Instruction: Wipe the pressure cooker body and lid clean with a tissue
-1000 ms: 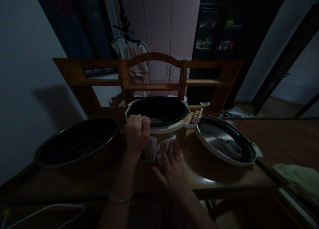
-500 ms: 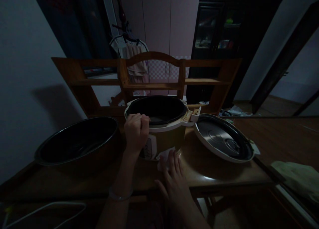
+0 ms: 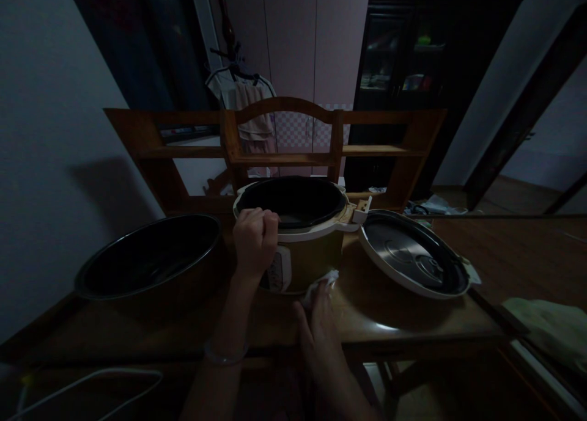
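Note:
A yellow-green rice cooker [image 3: 316, 256] stands open on the wooden table [image 3: 413, 320], its dark inner well showing. Its lid [image 3: 413, 253] is swung out flat to the right. My left hand [image 3: 254, 241] is closed on the cooker's front-left rim, a bangle on the wrist. My right hand [image 3: 321, 320] lies with fingers stretched out, pressing a white cloth [image 3: 321, 281] against the foot of the cooker at the table top. The room is dim.
A large dark inner pot [image 3: 151, 262] sits on the table to the left of the cooker. A wooden shelf rack [image 3: 284, 155] stands behind. A pale green bundle [image 3: 550, 326] lies at the far right. White wire curves at the lower left.
My right hand has slid the cloth down the cooker's front from its side wall to its base. The left hand kept its hold on the rim.

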{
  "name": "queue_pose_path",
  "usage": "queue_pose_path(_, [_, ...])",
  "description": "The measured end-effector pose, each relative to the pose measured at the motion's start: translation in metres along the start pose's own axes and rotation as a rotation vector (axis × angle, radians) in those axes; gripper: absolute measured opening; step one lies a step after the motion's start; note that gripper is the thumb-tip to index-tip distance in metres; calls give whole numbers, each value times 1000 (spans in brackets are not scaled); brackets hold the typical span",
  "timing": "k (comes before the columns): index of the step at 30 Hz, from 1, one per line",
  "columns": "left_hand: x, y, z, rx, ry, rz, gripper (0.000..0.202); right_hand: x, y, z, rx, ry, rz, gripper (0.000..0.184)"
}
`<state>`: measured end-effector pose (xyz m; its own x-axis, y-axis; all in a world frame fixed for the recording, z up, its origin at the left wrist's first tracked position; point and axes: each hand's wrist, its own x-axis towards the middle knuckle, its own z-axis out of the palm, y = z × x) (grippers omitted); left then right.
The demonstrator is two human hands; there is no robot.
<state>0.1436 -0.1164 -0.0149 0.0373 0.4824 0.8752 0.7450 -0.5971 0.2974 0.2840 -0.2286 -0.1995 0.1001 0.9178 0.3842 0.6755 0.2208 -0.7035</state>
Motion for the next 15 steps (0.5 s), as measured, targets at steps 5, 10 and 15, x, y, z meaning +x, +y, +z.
queue_pose_path(5, [0, 0, 0, 1, 1, 5, 41, 32, -4, -14, 434, 55, 202, 91])
queue_pose_path(10, [0, 0, 0, -3, 2, -2, 42, 72, 8, -25, 583, 178, 180, 78])
queue_pose_path(15, [0, -1, 1, -8, 7, 0, 41, 114, 23, -26, 642, 217, 105, 78])
